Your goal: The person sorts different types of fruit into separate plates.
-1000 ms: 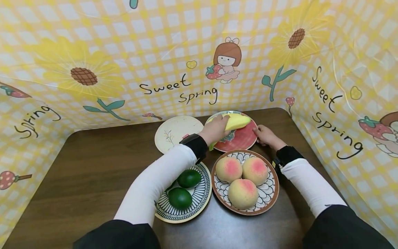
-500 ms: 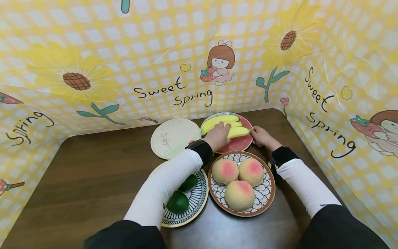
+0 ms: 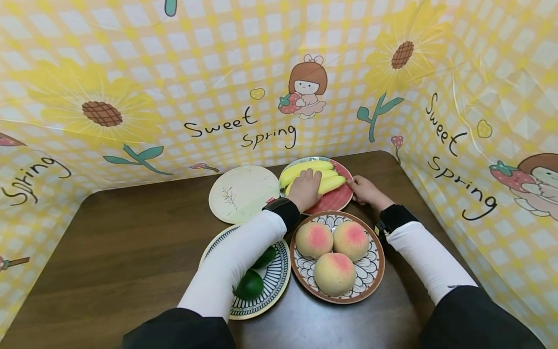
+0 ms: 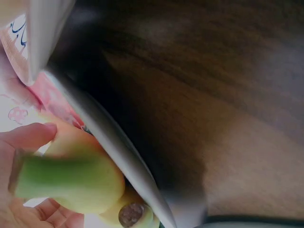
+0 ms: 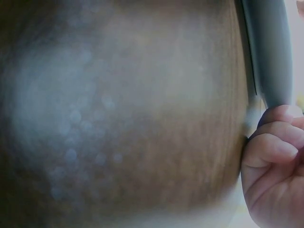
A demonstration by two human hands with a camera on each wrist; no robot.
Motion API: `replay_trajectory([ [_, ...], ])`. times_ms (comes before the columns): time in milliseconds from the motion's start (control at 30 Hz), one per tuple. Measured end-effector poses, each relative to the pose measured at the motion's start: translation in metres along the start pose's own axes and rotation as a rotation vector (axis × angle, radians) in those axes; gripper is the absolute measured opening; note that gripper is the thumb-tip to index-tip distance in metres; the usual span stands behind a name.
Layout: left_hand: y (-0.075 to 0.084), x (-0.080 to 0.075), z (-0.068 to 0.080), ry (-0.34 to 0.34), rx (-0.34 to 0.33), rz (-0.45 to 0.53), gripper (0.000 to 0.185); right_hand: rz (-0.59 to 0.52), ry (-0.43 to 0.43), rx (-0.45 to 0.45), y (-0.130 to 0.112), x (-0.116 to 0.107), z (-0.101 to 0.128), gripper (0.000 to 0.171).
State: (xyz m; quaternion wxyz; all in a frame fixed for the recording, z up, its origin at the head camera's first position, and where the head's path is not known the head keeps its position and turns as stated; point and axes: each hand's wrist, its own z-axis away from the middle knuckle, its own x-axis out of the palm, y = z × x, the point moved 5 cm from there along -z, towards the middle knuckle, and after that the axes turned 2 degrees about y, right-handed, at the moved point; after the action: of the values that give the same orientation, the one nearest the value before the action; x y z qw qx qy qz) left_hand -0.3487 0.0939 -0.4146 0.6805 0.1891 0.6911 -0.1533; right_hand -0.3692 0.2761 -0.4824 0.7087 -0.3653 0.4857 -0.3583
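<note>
A bunch of yellow bananas (image 3: pixel 307 169) lies on a red plate (image 3: pixel 342 199) at the back of the brown table (image 3: pixel 131 252). My left hand (image 3: pixel 305 190) rests on top of the bunch and grips it. In the left wrist view its thumb (image 4: pixel 28 137) curls round a banana's green stem end (image 4: pixel 71 183), just above the plate's rim (image 4: pixel 114 147). My right hand (image 3: pixel 363 190) holds the red plate's right edge. Its curled fingers (image 5: pixel 270 152) press against the rim (image 5: pixel 268 52) in the right wrist view.
An empty cream plate (image 3: pixel 241 194) sits left of the red one. Nearer me are a brown-rimmed plate (image 3: pixel 379 252) with three peaches (image 3: pixel 333 274) and a striped plate (image 3: pixel 276 283) with green fruits (image 3: pixel 249 285), partly under my left sleeve. Patterned yellow walls surround the table.
My left hand has lowered the bananas from above the red plate onto it and stays on them. The right hand stays at the plate's edge.
</note>
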Motion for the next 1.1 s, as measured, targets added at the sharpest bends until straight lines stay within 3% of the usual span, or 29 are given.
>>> replay_trajectory([
  [433, -0.008, 0.006, 0.002, -0.034, -0.123, -0.017, 0.054, -0.009, -0.007, 0.024, -0.002, 0.005, -0.002, 0.031],
  [667, -0.012, 0.007, 0.004, -0.034, -0.153, 0.018, 0.059, 0.013, -0.012, 0.024, -0.001, 0.006, -0.004, 0.031],
  [900, -0.023, -0.018, 0.022, -0.064, -0.110, 0.167, 0.058, 0.002, -0.010, 0.030, 0.002, 0.005, -0.005, 0.031],
  [1100, -0.043, -0.042, 0.045, -0.082, -0.053, 0.341, 0.057, 0.011, -0.008, 0.065, 0.008, -0.004, -0.002, 0.032],
])
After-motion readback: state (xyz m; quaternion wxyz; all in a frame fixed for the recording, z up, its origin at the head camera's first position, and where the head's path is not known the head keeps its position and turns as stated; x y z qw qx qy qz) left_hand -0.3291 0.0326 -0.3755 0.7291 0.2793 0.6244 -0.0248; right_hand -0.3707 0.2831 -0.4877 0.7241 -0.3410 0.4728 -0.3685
